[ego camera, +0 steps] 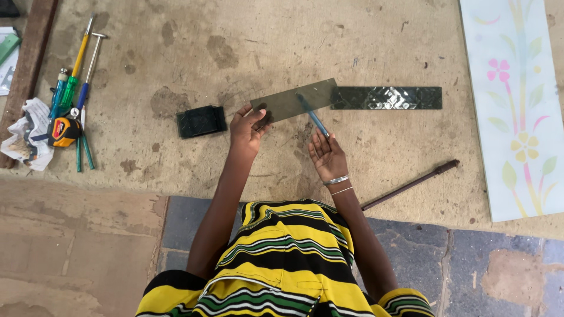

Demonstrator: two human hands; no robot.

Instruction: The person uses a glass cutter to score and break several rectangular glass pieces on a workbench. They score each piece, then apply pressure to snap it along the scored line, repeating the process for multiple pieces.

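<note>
Over the bench (364,170), my left hand (248,129) pinches the tinted glass strip (294,100); my right hand (327,155) clasps a blue glass cutter (317,121).

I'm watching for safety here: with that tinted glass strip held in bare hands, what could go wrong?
The left hand grips the glass strip by its bare edge, so a cut seems possible. The right hand presses a blue tool against the lifted strip; it might snap or slip. The patterned glass piece lies close and could get knocked.
</note>
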